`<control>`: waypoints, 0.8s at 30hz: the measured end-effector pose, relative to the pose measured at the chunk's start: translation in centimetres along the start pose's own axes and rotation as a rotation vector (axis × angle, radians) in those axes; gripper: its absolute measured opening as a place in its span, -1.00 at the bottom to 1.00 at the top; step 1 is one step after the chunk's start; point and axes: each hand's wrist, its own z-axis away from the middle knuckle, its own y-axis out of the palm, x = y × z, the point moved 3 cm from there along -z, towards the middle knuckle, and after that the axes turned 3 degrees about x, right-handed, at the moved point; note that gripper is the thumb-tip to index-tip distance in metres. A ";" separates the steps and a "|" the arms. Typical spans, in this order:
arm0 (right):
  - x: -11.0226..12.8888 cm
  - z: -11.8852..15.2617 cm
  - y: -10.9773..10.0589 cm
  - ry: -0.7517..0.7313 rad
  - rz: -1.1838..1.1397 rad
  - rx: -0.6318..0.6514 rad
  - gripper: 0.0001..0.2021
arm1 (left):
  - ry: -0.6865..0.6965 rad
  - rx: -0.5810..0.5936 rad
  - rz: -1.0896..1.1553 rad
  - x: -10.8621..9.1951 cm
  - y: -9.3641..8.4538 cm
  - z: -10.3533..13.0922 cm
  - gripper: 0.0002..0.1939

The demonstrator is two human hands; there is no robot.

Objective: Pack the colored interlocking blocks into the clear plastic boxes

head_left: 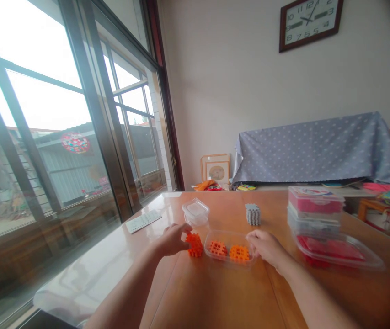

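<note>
My left hand (pixel 174 240) curls its thumb and fingers at the left side of a stack of orange lattice-like plastic building tiles (pixel 195 245), which is upright on the table. Beside that stack is a shallow clear plastic container (pixel 227 235). Inside it lie two groups of orange tiles, a darker one (pixel 218 248) on the left and a brighter one (pixel 239 253) on the right. My right hand (pixel 265 244) pinches the container's right rim, its fingertips closed on the edge.
Behind the container stand an empty-looking clear tub (pixel 195 211) and a grey tile stack (pixel 253 214). To the right are stacked boxes (pixel 314 205) and a clear lid-like tray (pixel 369 260) with red pieces. A white sheet or card (pixel 143 221) lies at the left, near the window.
</note>
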 end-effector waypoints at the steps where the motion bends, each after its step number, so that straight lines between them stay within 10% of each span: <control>1: 0.1 0.1 0.0 -0.007 0.003 0.002 -0.76 | 0.010 -0.019 0.005 -0.2 -0.2 0.0 -0.46; 15: 1.0 0.7 -0.6 -0.058 0.008 -0.022 -0.53 | 0.166 -0.013 -0.010 -13.1 3.2 -2.6 -0.55; 24: 0.7 0.4 -0.8 -0.089 -0.016 -0.039 -0.55 | 0.285 0.030 0.004 -14.8 5.6 -3.6 -0.69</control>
